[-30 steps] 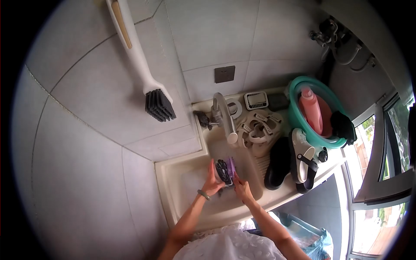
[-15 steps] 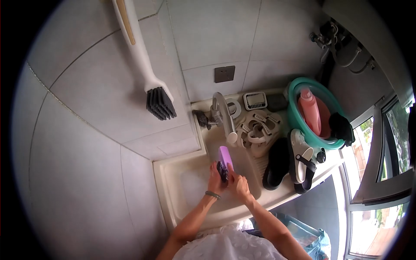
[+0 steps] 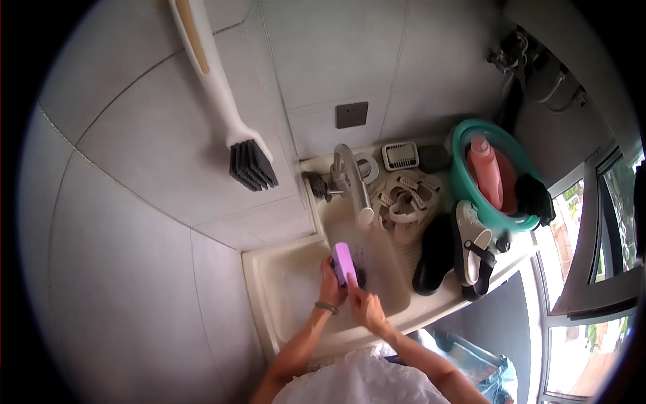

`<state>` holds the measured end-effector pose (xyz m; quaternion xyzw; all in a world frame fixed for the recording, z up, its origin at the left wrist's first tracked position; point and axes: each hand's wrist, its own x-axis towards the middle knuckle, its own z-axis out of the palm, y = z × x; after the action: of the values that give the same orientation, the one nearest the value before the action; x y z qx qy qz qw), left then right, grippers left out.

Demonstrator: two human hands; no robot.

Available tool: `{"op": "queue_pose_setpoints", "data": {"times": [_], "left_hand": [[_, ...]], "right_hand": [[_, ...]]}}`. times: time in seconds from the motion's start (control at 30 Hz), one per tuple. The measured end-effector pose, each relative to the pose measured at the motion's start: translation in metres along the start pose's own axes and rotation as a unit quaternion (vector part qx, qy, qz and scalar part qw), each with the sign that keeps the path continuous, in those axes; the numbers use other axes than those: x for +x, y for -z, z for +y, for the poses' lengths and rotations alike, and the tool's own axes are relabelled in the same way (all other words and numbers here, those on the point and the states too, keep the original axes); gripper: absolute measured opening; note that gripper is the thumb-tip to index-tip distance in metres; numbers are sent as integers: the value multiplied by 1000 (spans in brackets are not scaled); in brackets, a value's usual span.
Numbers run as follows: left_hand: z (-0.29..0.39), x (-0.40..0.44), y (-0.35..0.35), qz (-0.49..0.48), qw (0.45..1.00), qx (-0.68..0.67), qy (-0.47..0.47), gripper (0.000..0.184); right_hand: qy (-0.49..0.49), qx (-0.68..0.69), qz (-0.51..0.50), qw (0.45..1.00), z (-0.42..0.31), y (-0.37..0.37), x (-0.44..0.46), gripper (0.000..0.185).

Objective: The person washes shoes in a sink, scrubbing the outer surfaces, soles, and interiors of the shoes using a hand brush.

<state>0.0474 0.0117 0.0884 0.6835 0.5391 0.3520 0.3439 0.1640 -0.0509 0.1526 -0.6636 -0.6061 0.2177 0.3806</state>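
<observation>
Hands in the sink (image 3: 286, 289), lower centre; basin (image 3: 459, 168), right.
The left hand (image 3: 331, 288) grasps a dark item (image 3: 361, 277), mostly hidden under the purple brush (image 3: 342, 260); the right hand's (image 3: 367, 308) fingers clasp the brush's lower end. The basin holds a pink bottle (image 3: 486, 172).

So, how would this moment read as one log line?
right hand: grips purple brush | left hand: at dark item, partly behind brush | place: over sink basin | nearby: faucet, pale sandals

A home washroom, judging by its tiled walls (image 3: 336, 54), sink (image 3: 286, 286) and faucet (image 3: 359, 188).
</observation>
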Motion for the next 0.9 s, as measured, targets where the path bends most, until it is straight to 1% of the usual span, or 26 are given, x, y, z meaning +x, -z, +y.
{"op": "queue_pose_setpoints", "data": {"times": [0.03, 0.07, 0.1, 0.13, 0.17, 0.2, 0.23, 0.3, 0.37, 0.4, 0.43, 0.47, 0.5, 0.53, 0.6, 0.63, 0.67, 0.7, 0.73, 0.77, 0.83, 0.87, 0.9], "left_hand": [[6, 3, 5, -22, 1000, -2, 2, 91], [13, 6, 10, -44, 999, -4, 3, 91], [16, 9, 15, -41, 998, -44, 0, 86], [16, 9, 21, -61, 995, -81, -9, 82], [15, 10, 24, -79, 990, -118, -20, 79], [22, 9, 31, -69, 989, -118, -48, 73], [24, 6, 36, -58, 985, -142, -75, 71], [14, 0, 38, -27, 980, -179, -84, 70], [11, -6, 54, -69, 992, 22, -106, 68], [6, -11, 51, -61, 993, 43, -93, 72], [0, -16, 51, -63, 993, 45, -90, 72], [-5, -22, 49, -66, 996, 30, -52, 73], [-12, -29, 46, -69, 997, 15, -14, 73], [-25, -31, 36, -22, 998, 59, -25, 70], [-40, -35, 28, -32, 997, 68, -17, 68], [-41, -34, 26, -37, 996, 76, -10, 65], [-26, -33, 31, -31, 995, 99, -4, 63], [-21, -35, 31, -33, 995, 99, -1, 63], [-19, -34, 31, -37, 995, 95, 5, 63], [-19, -30, 34, -42, 995, 93, 9, 63], [-30, -28, 32, -23, 997, 70, 21, 63], [-33, -26, 33, -23, 996, 91, 11, 64], [-36, -23, 33, -23, 993, 112, 1, 65]], "right_hand": [[-101, -6, -61, 993, 6, 1, 1, 36], [-125, -49, -71, 988, 46, -13, 4, 32], [-148, -92, -84, 981, 86, -29, 6, 29], [-169, -135, -99, 971, 125, -44, 8, 27], [-202, -91, -117, 968, 123, -30, 16, 28], [-236, -50, -132, 961, 123, -17, 23, 30], [-242, -27, -124, 962, 114, -5, 21, 30], [-253, 18, -106, 961, 95, 20, 16, 30], [-246, 43, -105, 963, 75, 35, 8, 32], [-248, 44, -107, 962, 60, 43, 2, 32], [-212, 88, -127, 965, 42, 49, -6, 33], [-174, 131, -145, 965, 30, 50, -13, 35], [-140, 83, -160, 974, 23, 44, -25, 35], [-104, 35, -171, 979, 16, 38, -36, 36], [-67, -24, -152, 986, 16, 17, -47, 36], [-57, -40, -123, 990, 34, -1, -46, 36], [43, -130, -33, 990, 59, -15, -37, 22], [128, -249, 89, 956, 84, -29, -30, 9], [174, -350, 218, 894, 93, -33, -15, 6], [197, -374, 218, 880, 90, -36, -24, 5], [244, -419, 219, 847, 55, -25, -31, 20], [218, -233, 158, 934, 47, -27, -29, 23], [182, -265, 145, 936, 58, -37, -34, 27]]}}
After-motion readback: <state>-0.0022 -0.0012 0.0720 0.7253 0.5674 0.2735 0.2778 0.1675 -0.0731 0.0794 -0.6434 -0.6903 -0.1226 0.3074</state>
